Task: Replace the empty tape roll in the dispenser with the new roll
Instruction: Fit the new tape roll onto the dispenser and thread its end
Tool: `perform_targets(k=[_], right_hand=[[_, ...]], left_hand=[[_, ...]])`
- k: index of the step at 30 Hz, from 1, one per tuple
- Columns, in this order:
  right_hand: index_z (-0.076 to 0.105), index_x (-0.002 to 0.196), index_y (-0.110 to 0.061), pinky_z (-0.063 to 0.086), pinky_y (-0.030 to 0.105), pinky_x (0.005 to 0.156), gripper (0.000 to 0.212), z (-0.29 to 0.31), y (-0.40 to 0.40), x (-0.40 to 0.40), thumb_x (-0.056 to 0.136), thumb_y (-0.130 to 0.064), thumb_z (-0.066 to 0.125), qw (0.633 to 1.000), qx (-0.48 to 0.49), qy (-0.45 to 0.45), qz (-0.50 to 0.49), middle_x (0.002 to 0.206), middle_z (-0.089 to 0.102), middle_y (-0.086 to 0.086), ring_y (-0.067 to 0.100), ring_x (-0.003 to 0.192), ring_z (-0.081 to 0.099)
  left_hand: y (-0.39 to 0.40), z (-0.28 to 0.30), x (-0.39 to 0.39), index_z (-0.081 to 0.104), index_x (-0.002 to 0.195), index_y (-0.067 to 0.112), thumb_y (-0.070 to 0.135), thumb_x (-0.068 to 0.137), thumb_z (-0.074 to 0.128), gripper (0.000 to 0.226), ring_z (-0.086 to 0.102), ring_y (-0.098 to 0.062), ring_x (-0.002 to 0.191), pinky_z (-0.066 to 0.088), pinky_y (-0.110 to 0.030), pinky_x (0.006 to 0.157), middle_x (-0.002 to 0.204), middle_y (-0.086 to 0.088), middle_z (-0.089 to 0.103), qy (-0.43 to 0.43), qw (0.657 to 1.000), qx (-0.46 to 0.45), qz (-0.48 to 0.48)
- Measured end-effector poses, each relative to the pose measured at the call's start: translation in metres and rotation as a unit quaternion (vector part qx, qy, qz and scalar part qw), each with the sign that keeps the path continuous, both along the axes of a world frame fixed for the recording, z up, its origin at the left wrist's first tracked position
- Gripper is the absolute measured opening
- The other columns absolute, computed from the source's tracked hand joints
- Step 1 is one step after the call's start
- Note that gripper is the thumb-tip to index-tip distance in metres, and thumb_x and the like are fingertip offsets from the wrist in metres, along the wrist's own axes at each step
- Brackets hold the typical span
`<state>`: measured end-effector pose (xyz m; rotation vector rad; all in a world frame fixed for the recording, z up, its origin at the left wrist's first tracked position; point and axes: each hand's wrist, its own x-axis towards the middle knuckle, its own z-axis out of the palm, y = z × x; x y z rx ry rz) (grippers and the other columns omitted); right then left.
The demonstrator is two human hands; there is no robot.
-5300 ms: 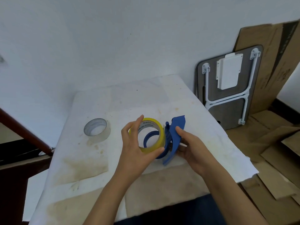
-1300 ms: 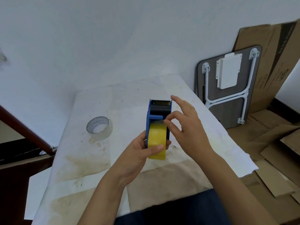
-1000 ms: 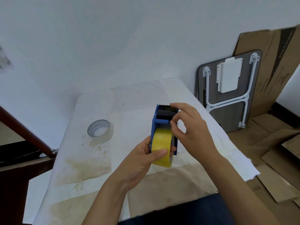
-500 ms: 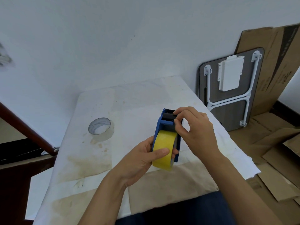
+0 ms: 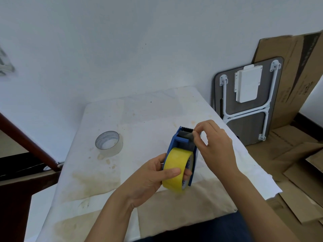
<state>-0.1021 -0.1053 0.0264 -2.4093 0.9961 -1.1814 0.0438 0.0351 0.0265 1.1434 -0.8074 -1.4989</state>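
Observation:
A blue tape dispenser is held above the table, its toothed blade pointing away from me. A yellow tape roll sits in it. My left hand grips the roll and dispenser body, thumb lying across the yellow tape. My right hand pinches at the dark roller just behind the blade with thumb and forefinger. Whether it holds the tape's end I cannot tell. The empty, near-clear roll lies flat on the table to the left, apart from both hands.
The table is covered with stained white paper and stands against a white wall. A folded small table and flattened cardboard lean and lie at the right. A dark wooden rail runs along the left.
The yellow roll went from my left hand onto the dispenser. In the last second my right fingers moved from the roll's top up to the roller by the blade.

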Motion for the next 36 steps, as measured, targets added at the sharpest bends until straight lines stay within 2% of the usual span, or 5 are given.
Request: perform_targets(k=[14, 18, 24, 27, 36], right_hand=[[0.06, 0.081, -0.013, 0.049, 0.045, 0.072, 0.009, 0.001, -0.001, 0.005, 0.089, -0.015, 0.059, 0.999, 0.04, 0.001, -0.002, 0.083, 0.062, 0.001, 0.022, 0.075, 0.055], [0.064, 0.083, -0.013, 0.051, 0.035, 0.074, 0.008, 0.001, -0.003, -0.001, 0.089, -0.014, 0.06, 0.988, 0.144, -0.049, 0.005, 0.088, 0.065, -0.001, 0.016, 0.082, 0.06], [0.068, 0.08, -0.02, 0.041, 0.007, 0.066, 0.02, 0.007, -0.006, -0.002, 0.095, -0.025, 0.056, 0.958, 0.281, -0.049, 0.006, 0.094, 0.068, -0.006, 0.003, 0.089, 0.059], [0.069, 0.081, -0.02, 0.042, 0.013, 0.071, 0.022, 0.01, -0.005, -0.002, 0.092, -0.037, 0.06, 0.958, 0.283, -0.036, 0.02, 0.095, 0.066, -0.005, 0.007, 0.092, 0.06], [0.058, 0.083, -0.019, 0.055, 0.045, 0.082, 0.009, 0.009, -0.008, 0.01, 0.089, -0.022, 0.064, 0.972, 0.233, 0.019, 0.034, 0.099, 0.07, 0.004, 0.022, 0.092, 0.066]], left_hand=[[-0.01, -0.001, -0.009, 0.06, 0.127, 0.021, 0.033, 0.082, 0.075, 0.049, 0.07, -0.028, 0.108, 0.053, -0.046, 0.1, 0.116, -0.005, 0.075, -0.104, 0.993, 0.051, 0.008], [-0.007, 0.002, -0.007, 0.062, 0.122, 0.006, 0.023, 0.091, 0.064, 0.035, 0.071, -0.021, 0.084, 0.059, -0.031, 0.079, 0.096, -0.008, 0.076, -0.071, 0.996, 0.04, 0.025], [-0.007, 0.002, -0.006, 0.062, 0.122, 0.009, 0.025, 0.093, 0.061, 0.033, 0.072, -0.02, 0.086, 0.057, -0.03, 0.081, 0.096, -0.007, 0.077, -0.082, 0.995, 0.047, 0.015], [-0.007, 0.002, -0.006, 0.062, 0.122, 0.008, 0.025, 0.094, 0.061, 0.032, 0.072, -0.02, 0.085, 0.058, -0.031, 0.082, 0.096, -0.007, 0.077, -0.084, 0.995, 0.046, 0.019], [-0.004, 0.002, -0.005, 0.063, 0.119, 0.008, 0.031, 0.088, 0.063, 0.039, 0.073, -0.019, 0.084, 0.058, -0.029, 0.079, 0.095, -0.007, 0.077, -0.084, 0.995, 0.041, 0.034]])
